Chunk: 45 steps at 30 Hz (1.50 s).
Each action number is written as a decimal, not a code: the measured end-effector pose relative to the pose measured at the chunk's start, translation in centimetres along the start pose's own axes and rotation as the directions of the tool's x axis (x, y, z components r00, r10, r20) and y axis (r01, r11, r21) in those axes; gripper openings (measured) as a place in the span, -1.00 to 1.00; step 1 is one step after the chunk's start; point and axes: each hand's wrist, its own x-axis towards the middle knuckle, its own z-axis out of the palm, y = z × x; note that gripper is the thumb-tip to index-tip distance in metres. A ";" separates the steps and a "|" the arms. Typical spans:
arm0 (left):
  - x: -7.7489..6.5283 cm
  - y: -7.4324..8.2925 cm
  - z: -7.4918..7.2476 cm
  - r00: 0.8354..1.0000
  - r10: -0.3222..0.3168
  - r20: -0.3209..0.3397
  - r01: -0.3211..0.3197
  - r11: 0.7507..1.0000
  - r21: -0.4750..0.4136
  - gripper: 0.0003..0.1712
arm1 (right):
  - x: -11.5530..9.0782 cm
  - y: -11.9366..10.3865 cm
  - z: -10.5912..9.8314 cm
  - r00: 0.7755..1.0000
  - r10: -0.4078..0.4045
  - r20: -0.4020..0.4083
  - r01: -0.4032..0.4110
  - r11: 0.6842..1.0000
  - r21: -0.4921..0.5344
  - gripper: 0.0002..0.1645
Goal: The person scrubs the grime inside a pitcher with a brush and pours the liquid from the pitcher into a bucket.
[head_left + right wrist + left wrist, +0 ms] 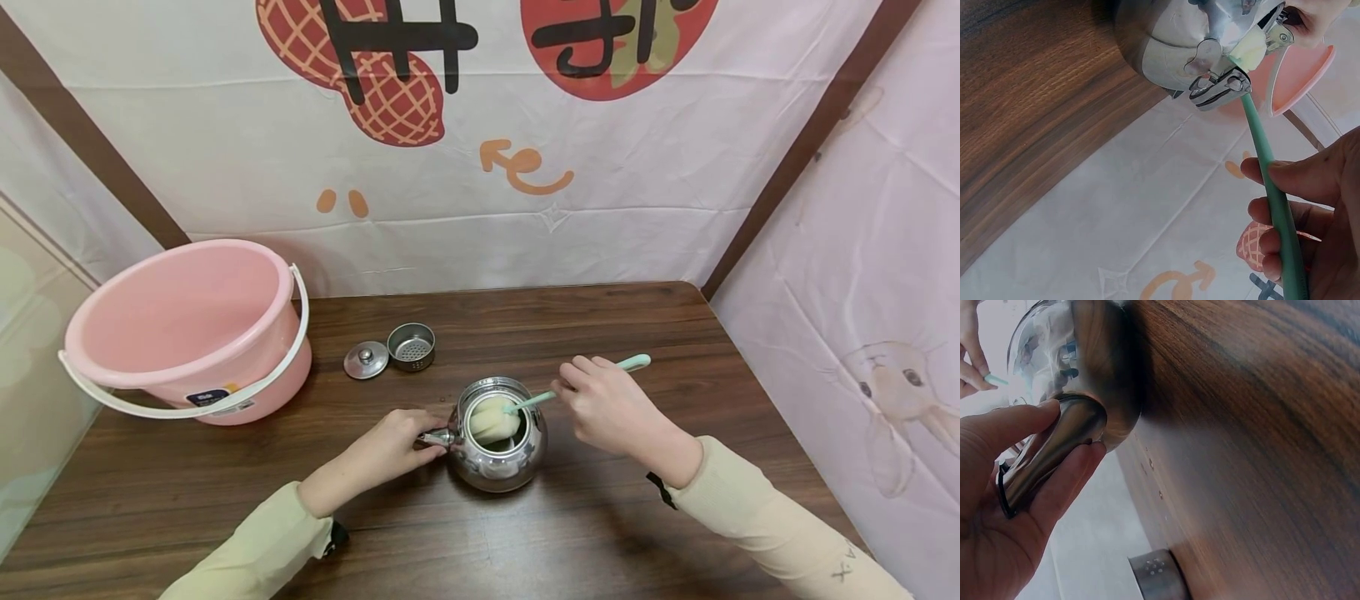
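A shiny steel teapot (pixel 497 467) stands lidless on the wooden table. My left hand (pixel 397 446) grips its spout or handle (pixel 1054 450), a tapered metal piece on the pot's left side, with thumb above and fingers beneath. In my right hand (pixel 603 404) is the mint-green handle of a sponge brush (pixel 1266 156), pinched between thumb and fingers. The brush's pale yellow sponge head (pixel 493 419) sits inside the pot's round mouth. Most of the pot's inside is hidden by the sponge.
Behind the pot lie a round metal lid (pixel 366 360) and a perforated steel strainer (pixel 411 347), side by side. A large pink bucket (pixel 187 333) with a white handle stands at the back left. Printed cloth (pixel 480 225) hangs along the table's far edge.
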 end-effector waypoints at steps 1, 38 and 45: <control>0.0 0.0 0.0 1.000 0.000 -0.002 0.000 1.000 -0.001 -0.73 | 0.0 0.0 -0.1 1.000 0.001 0.000 -0.001 1.000 -0.002 -0.58; 0.1 0.3 0.0 0.999 -0.050 -0.013 0.050 0.999 0.000 -0.73 | -0.3 -0.2 -1.2 0.999 -0.033 -0.005 0.033 0.999 0.008 -0.55; 0.1 0.4 0.0 0.998 -0.054 -0.010 0.054 0.999 0.008 -0.74 | -0.2 -0.4 -1.1 0.999 -0.038 -0.007 0.038 0.999 0.014 -0.58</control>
